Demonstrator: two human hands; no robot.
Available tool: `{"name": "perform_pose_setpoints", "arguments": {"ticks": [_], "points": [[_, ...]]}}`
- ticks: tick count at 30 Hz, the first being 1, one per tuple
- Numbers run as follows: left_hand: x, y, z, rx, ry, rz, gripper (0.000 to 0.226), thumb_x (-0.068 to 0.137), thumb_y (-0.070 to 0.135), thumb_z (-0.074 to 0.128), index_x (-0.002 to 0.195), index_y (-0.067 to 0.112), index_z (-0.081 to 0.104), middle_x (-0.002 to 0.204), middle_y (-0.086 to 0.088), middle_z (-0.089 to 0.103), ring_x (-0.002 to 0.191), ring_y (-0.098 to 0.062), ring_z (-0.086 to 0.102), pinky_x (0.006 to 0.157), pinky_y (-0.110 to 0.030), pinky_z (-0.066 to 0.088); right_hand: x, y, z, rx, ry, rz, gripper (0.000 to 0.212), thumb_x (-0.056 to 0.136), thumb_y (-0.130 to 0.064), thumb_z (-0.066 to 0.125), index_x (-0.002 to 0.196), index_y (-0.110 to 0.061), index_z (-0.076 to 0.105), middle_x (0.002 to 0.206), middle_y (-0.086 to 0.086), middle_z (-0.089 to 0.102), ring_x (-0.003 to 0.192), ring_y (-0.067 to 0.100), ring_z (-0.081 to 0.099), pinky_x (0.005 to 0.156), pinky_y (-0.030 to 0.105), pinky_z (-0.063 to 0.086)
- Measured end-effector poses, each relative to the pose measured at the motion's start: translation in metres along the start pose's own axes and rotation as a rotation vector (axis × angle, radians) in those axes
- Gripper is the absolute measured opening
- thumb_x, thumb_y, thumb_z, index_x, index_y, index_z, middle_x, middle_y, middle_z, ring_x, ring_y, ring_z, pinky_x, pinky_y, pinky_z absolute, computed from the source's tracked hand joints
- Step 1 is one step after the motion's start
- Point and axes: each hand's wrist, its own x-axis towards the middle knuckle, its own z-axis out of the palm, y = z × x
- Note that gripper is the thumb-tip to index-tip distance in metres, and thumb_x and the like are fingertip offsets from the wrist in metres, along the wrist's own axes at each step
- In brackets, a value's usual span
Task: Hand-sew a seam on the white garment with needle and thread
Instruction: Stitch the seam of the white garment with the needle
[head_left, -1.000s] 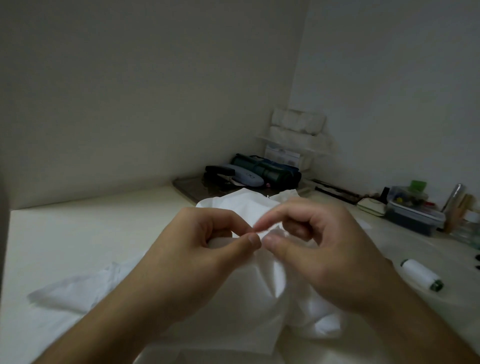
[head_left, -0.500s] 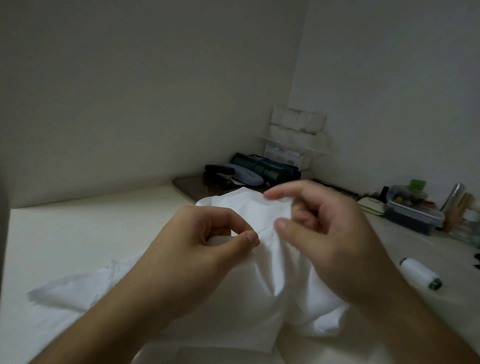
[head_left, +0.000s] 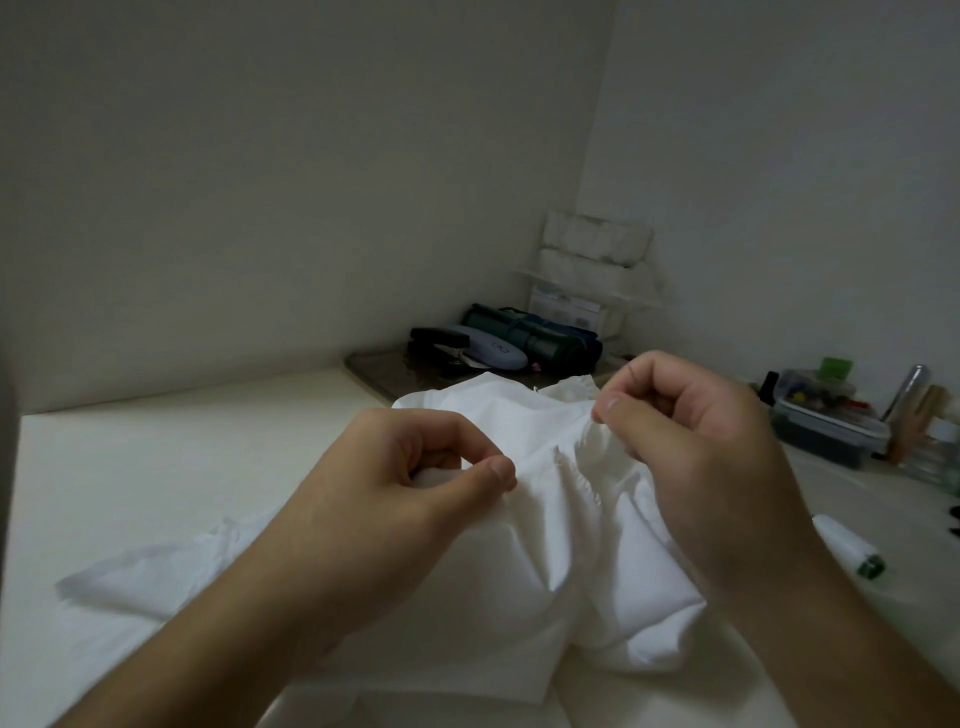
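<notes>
Fingers (head_left: 491, 470) of the left hand (head_left: 384, 499) are curled, thumb tip pressed against the forefinger with a fold of the white garment (head_left: 566, 540) pinched between them. Reads as an anchor grip: it holds the cloth so the other hand can pull against it.

Right hand (head_left: 696, 457) is also curled, thumb and forefinger pinched together at a gathered edge of the cloth, raised a bit above and to the right of the left hand. Cloth between the two pinches runs as a puckered ridge, so probably tensioned along the seam line. Needle and thread: can't make either out, too small and too dim. Whether the right pinch holds a needle, the thread or only fabric, cannot tell. My guess is mid-stitch, pulling through.

Garment lies bunched on the pale table (head_left: 171, 452) right in front of the person, bulk under both wrists, a flat part trailing off left.

Thread spool (head_left: 849, 551), white with a green end, lies on its side just right of the right forearm, in easy reach for re-threading.

Further back right: clear lidded box (head_left: 826, 423) of small bits. Far corner: dark tray (head_left: 379, 371) with a glasses case (head_left: 491, 353) and dark green pouch (head_left: 535, 338), parked clear of the work zone.
</notes>
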Motion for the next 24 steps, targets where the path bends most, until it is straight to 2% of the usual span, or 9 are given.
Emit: {"name": "perform_pose_setpoints", "arguments": {"ticks": [2,5,9,12,16,19,21,24], "points": [[0.0001,0.0004,-0.0004,-0.004,-0.004,-0.003,0.012,0.094,0.035,0.075,0.087,0.026,0.081,0.076,-0.026,0.061,0.061,-0.021,0.049,0.062,-0.039,0.037,0.0013,0.0005,-0.0008,0.044,0.045,0.019,0.016,0.085,-0.022,0.063,0.072,-0.013,0.066,0.059,0.012,0.044,0.057,0.02,0.039,0.051,0.027,0.035],[-0.0007,-0.0001,-0.0006,-0.023,-0.003,-0.017,0.014,0.094,0.036,0.075,0.087,0.025,0.08,0.078,-0.03,0.058,0.062,-0.021,0.045,0.063,-0.04,0.035,0.0033,0.0015,-0.0022,0.098,0.122,0.054,0.014,0.081,-0.023,0.06,0.071,-0.015,0.064,0.054,-0.002,0.04,0.056,0.017,0.035,0.052,0.031,0.032],[-0.0006,-0.0027,0.0001,-0.063,-0.026,-0.015,0.028,0.086,0.05,0.073,0.093,0.024,0.08,0.08,-0.032,0.06,0.068,-0.022,0.048,0.067,-0.039,0.036,0.0045,0.0015,-0.0024,0.147,0.203,0.086,0.015,0.082,-0.023,0.06,0.069,-0.018,0.064,0.053,-0.001,0.035,0.056,0.021,0.029,0.053,0.034,0.026],[-0.0001,-0.0035,0.0003,-0.057,-0.023,-0.014,0.031,0.083,0.051,0.069,0.093,0.024,0.079,0.081,-0.032,0.062,0.068,-0.022,0.049,0.067,-0.04,0.037,0.0048,0.0031,-0.003,0.108,0.23,0.111,0.016,0.083,-0.025,0.06,0.071,-0.016,0.065,0.055,-0.001,0.036,0.057,0.021,0.03,0.055,0.036,0.028],[0.0001,-0.0045,0.0013,-0.063,0.007,0.001,0.027,0.084,0.048,0.07,0.093,0.025,0.08,0.081,-0.027,0.067,0.067,-0.024,0.054,0.067,-0.039,0.04,0.0049,0.0068,-0.0058,0.169,0.235,0.154,0.02,0.096,-0.011,0.061,0.079,-0.017,0.069,0.054,-0.004,0.038,0.051,0.014,0.032,0.053,0.031,0.028],[0.0005,-0.0033,0.0018,-0.062,0.072,0.03,0.009,0.093,0.036,0.079,0.091,0.027,0.08,0.078,-0.003,0.077,0.068,-0.022,0.066,0.068,-0.036,0.046,0.0059,0.004,-0.0071,0.258,0.163,0.126,0.02,0.095,-0.01,0.059,0.08,-0.017,0.071,0.054,-0.004,0.035,0.049,0.013,0.029,0.048,0.027,0.026],[0.0008,-0.003,0.0017,-0.061,0.094,0.034,0.006,0.094,0.027,0.075,0.092,0.029,0.08,0.085,0.003,0.079,0.07,-0.028,0.071,0.068,-0.036,0.047,0.0058,0.0023,-0.0067,0.308,0.079,0.094,0.017,0.089,-0.016,0.058,0.079,-0.015,0.072,0.053,-0.003,0.033,0.047,0.014,0.027,0.045,0.024,0.026],[0.0012,-0.0042,0.0015,-0.057,0.115,0.057,0.009,0.094,0.024,0.075,0.094,0.032,0.08,0.091,0.006,0.08,0.081,-0.042,0.071,0.07,-0.036,0.048,0.0008,-0.0013,-0.005,0.226,-0.064,-0.006,0.015,0.09,-0.018,0.061,0.087,-0.015,0.074,0.052,-0.003,0.036,0.048,0.017,0.028,0.046,0.026,0.027]]}}
